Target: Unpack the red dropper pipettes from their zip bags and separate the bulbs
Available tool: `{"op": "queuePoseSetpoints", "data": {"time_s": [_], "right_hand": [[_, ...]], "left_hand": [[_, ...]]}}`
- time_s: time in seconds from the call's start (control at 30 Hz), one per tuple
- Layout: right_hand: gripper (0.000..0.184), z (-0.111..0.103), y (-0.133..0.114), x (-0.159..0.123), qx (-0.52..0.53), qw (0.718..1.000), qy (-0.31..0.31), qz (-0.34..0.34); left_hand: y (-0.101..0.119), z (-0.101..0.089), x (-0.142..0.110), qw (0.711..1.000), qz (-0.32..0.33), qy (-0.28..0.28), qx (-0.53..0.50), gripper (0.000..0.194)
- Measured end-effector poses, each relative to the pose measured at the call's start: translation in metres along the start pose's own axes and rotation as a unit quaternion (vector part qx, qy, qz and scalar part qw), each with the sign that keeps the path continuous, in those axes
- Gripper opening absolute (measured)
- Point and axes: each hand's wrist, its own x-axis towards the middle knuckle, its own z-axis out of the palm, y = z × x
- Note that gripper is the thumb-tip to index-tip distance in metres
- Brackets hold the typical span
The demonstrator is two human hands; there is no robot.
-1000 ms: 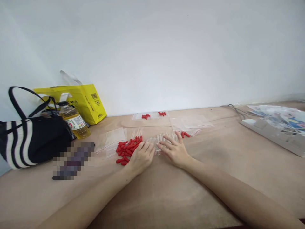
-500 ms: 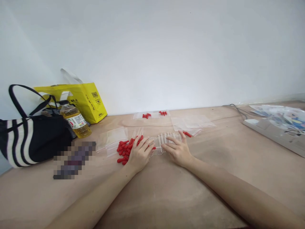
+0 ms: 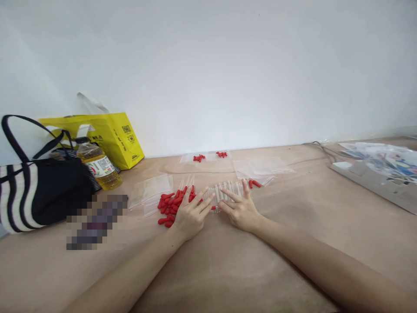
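A row of clear thin tubes (image 3: 224,191) lies side by side on the table between my hands. My left hand (image 3: 190,219) rests at the row's left end, its fingers apart and stretched over the tubes. Under and beside it is a heap of red rubber bulbs (image 3: 167,208). My right hand (image 3: 241,213) lies over the right part of the row, fingers spread and touching the tubes. Between the two hands, at the row's near edge, shows a small red piece (image 3: 213,208); whether a finger touches it I cannot tell. Two red bulbs (image 3: 254,183) lie beyond my right hand.
Clear plastic bags (image 3: 151,191) lie left of the heap, and more bags (image 3: 260,165) behind at right. A bag with red pieces (image 3: 205,157) is by the wall. Left stand a black-and-white bag (image 3: 48,187), an oil bottle (image 3: 99,167) and a yellow bag (image 3: 120,139). A white box (image 3: 368,178) is right.
The fingers of both hands have spread further apart over the tubes. The red piece between the hands now lies lower, at the row's near edge. The view has shifted slightly.
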Motion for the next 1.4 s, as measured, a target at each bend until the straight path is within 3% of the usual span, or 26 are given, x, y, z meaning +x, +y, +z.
{"op": "queuePoseSetpoints", "data": {"time_s": [0.23,0.53,0.87,1.0,1.13,1.2,1.3,1.4], "right_hand": [[0.019,-0.001,0.000,-0.001,0.015,1.000,-0.001,0.007],[0.023,-0.002,0.002,-0.005,0.024,1.000,-0.004,0.017],[0.018,-0.006,0.008,-0.008,0.046,0.998,0.012,0.027],[0.015,-0.011,0.015,-0.008,0.037,0.993,0.033,0.108],[0.017,-0.012,0.017,-0.003,0.042,0.983,0.014,0.176],[0.022,-0.011,0.018,0.001,0.071,0.974,-0.008,0.214],[0.023,-0.008,0.023,0.013,0.137,0.951,-0.046,0.273],[0.026,-0.002,0.026,0.036,0.158,0.920,-0.116,0.340]], "left_hand": [[0.001,-0.002,0.001,0.999,0.014,0.039,-0.002,0.032],[0.003,-0.002,0.000,0.999,0.013,0.023,0.023,0.031],[0.000,0.000,-0.005,0.998,0.019,0.056,0.004,0.031],[-0.001,-0.003,-0.005,0.996,-0.038,0.078,0.000,0.024],[-0.008,-0.010,0.001,0.980,-0.173,0.078,-0.063,0.020],[-0.022,-0.015,0.001,0.961,-0.253,0.042,-0.108,0.023],[-0.052,-0.025,-0.006,0.920,-0.347,-0.065,-0.167,0.021],[-0.077,-0.035,-0.015,0.874,-0.384,-0.156,-0.253,0.025]]}}
